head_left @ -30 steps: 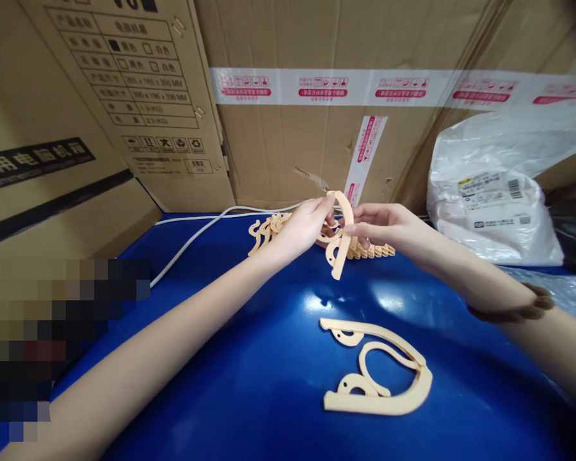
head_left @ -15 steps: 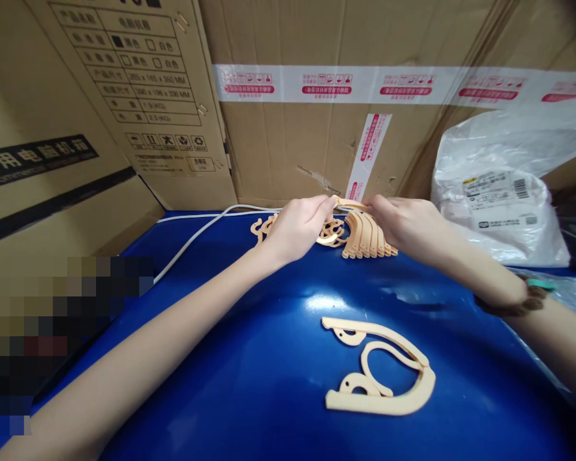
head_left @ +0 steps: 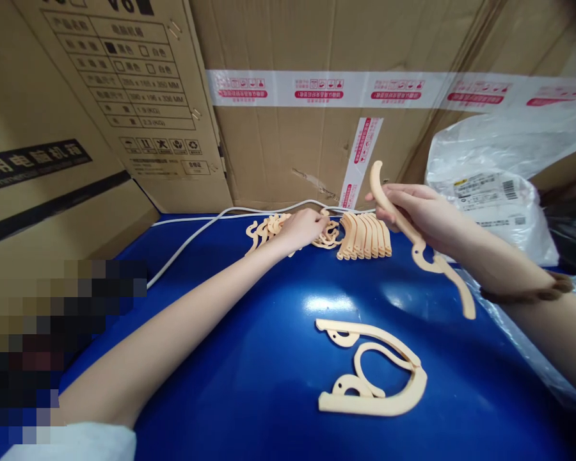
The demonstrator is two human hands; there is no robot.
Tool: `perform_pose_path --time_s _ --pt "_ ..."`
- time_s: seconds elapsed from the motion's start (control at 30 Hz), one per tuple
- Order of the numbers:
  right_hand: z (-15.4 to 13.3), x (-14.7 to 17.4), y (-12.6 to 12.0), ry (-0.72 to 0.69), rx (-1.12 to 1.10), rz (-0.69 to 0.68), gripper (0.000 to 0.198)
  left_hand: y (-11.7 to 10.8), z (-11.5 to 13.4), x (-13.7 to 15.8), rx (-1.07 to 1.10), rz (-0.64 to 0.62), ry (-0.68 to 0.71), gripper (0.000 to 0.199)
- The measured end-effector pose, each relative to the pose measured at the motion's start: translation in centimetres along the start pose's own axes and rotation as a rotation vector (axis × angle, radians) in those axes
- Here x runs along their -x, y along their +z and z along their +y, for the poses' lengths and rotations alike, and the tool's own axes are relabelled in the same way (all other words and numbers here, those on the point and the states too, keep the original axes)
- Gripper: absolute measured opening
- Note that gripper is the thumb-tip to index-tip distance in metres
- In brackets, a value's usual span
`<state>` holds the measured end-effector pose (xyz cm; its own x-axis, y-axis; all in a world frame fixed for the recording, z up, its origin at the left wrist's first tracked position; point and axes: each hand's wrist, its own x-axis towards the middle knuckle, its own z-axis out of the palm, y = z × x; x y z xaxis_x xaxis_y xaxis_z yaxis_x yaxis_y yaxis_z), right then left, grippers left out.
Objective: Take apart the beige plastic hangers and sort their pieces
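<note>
My right hand (head_left: 420, 211) is raised above the right side of the table, its fingers closed around a beige folding-hanger piece (head_left: 456, 288). That piece has a long curved arm, a half-ring with a small hole, and a second arm slanting down. My left hand (head_left: 302, 229) reaches into a pile of beige hook pieces (head_left: 327, 240), fingers bent down and pressed together. What its fingertips grip, if anything, is hidden. A neat row of curved hanger arms (head_left: 365, 235) stands between my hands. Nearer me, an unfolded beige hanger (head_left: 388, 404) lies on the blue table (head_left: 230, 384).
Cardboard boxes (head_left: 278, 153) stand behind and left of the table. A white cable (head_left: 187, 253) runs along the back and left edge. At the right back lies a white plastic bag (head_left: 489, 218) with a label. Clear plastic wrap (head_left: 509, 339) lies along the right edge.
My left hand has let go of the hanger piece and moved down to the hook pile. My right hand has lifted the piece to the right and tilted it.
</note>
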<state>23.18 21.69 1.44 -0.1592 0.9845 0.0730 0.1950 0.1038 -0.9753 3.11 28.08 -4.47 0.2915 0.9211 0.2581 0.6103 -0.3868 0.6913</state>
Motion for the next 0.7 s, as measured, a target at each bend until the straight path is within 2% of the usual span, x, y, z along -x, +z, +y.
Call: perform_pose_path --time_s 0.1,0.17,0.2,0.23,0.3,0.37,0.43,0.57,0.63,0.7 --pt "-0.3 -0.2 0.5 -0.027 -0.075 0.06 0.013 -0.2 0.4 0.6 -0.02 0.064 -0.067 0.02" --pt "-0.3 -0.5 0.6 -0.07 -0.118 0.122 0.011 -0.6 1.1 1.4 -0.008 0.106 -0.082 0.027" --pt "-0.3 -0.6 0.5 -0.095 -0.142 0.16 0.008 -0.9 1.5 1.8 0.028 0.081 -0.089 0.033" --pt "-0.3 -0.8 0.4 -0.126 -0.163 0.202 0.005 -1.3 1.9 2.3 0.113 0.012 -0.102 0.041" --pt "-0.2 -1.1 0.0 -0.197 -0.151 0.286 0.007 -2.0 2.5 3.3 0.424 -0.216 -0.153 0.051" --pt "0.1 -1.3 -0.3 -0.251 -0.092 0.34 0.013 -2.6 2.9 4.2 0.783 -0.362 -0.215 0.036" --pt "0.5 -1.4 -0.5 -0.287 0.024 0.324 0.017 -3.0 3.2 5.0 1.022 -0.336 -0.3 0.022" --pt "1.3 -1.3 -0.4 -0.381 0.318 0.246 0.022 -3.1 3.9 6.2 1.2 -0.275 -0.483 0.033" --pt "1.5 -1.0 -0.1 -0.499 0.638 0.236 0.018 -2.9 4.3 6.8 1.202 -0.265 -0.499 0.033" --pt "1.6 -0.5 0.3 -0.652 1.062 0.171 0.017 -2.6 4.6 7.4 1.181 -0.249 -0.502 0.034"
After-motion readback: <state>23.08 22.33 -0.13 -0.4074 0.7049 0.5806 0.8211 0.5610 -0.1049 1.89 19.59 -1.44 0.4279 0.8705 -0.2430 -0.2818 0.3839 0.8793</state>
